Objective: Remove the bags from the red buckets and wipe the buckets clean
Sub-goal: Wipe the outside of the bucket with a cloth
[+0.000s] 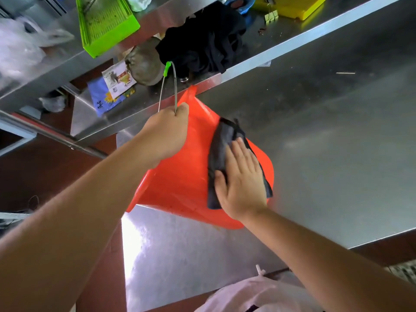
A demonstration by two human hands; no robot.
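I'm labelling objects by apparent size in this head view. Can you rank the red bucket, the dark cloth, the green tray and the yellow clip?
Largest to smallest, as they appear:
1. red bucket
2. green tray, though partly cut off at the top edge
3. dark cloth, partly under the right hand
4. yellow clip

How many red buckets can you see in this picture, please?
1. The red bucket is tipped against the steel table edge, gripped by the left hand, while the right hand presses a dark cloth on it. Others may be out of view.
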